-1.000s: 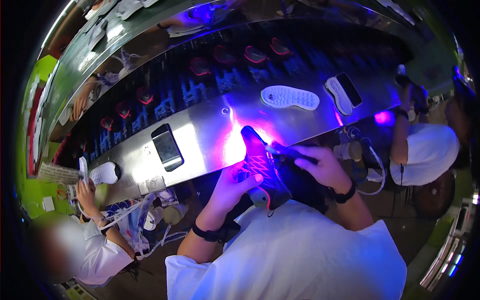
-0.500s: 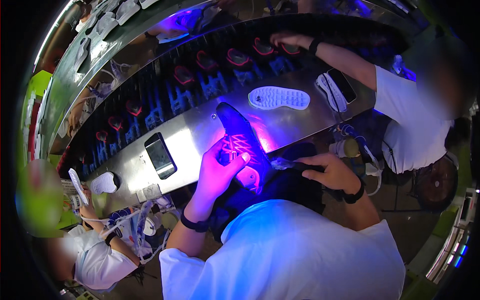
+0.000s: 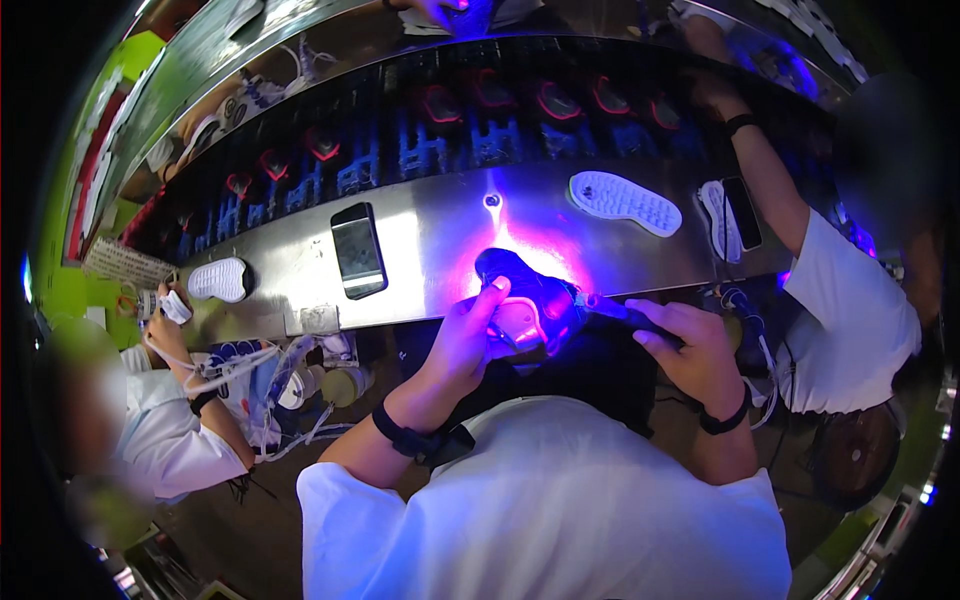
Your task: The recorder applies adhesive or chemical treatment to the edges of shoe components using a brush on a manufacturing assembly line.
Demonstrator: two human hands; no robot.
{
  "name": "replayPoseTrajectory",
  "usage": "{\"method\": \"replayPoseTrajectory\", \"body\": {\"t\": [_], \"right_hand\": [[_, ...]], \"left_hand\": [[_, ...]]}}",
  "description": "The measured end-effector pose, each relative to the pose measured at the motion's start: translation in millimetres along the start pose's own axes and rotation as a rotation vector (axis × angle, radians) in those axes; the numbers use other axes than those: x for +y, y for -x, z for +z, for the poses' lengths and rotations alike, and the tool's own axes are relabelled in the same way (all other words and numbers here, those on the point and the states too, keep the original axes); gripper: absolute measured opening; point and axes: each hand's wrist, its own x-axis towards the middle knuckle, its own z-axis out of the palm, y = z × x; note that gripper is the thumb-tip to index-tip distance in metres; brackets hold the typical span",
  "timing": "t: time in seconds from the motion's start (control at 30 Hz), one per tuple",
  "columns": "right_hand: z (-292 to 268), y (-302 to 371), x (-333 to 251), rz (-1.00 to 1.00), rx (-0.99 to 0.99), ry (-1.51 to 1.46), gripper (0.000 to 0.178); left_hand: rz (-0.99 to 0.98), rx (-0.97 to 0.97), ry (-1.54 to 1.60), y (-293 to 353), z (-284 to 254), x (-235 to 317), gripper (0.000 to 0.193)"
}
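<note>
Gripped by my left hand [image 3: 458, 350] is a dark shoe upper [image 3: 555, 300], lit blue and pink, held at the near edge of the metal bench. A rounded end panel glows pink toward me; the laces are not visible now. My left fingers wrap around its left side, with the thumb on top. Closed around a dark-handled brush [image 3: 612, 308] is my right hand [image 3: 690, 350]. The brush points left and its tip meets the right side of the shoe upper, or comes very close. Blue glare blurs the exact contact there.
On the metal bench [image 3: 300, 240] lie a phone [image 3: 358, 250], a pale shoe sole [image 3: 628, 203] and another sole [image 3: 218, 280]. Beyond runs a dark conveyor [image 3: 420, 150] carrying red-edged pieces. Co-workers sit left and right; the right one's arm [image 3: 765, 165] reaches over the conveyor.
The shoe upper has been tipped and turned, so its laced side no longer shows. The brush has moved up along its right side. My view has shifted, and the conveyor pieces have changed position.
</note>
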Motion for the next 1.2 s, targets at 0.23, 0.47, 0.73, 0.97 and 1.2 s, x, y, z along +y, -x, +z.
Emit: {"method": "replayPoseTrajectory", "body": {"t": [0.23,0.47,0.73,0.97,1.2], "right_hand": [[0.5,-19.3,-22.0,-0.12,-0.046,-0.017,0.039],[17.9,-25.3,-4.3,-0.066,-0.055,-0.067,0.037],[28.6,-6.6,15.0,-0.092,0.067,-0.122,0.037],[44.1,15.6,46.5,-0.036,0.126,-0.256,0.037],[50.2,-15.6,21.9,0.025,0.164,-0.238,0.045]], "left_hand": [[-0.118,-0.013,0.22,19.6,-18.6,-11.6,0.051],[-0.392,-0.213,0.555,9.7,-30.0,-18.7,0.053],[-0.798,-0.301,0.918,14.6,-2.6,-13.7,0.073],[-0.411,-0.337,0.555,14.5,12.7,-14.0,0.07],[0.275,-0.29,-0.146,-25.2,1.9,21.2,0.068]]}}
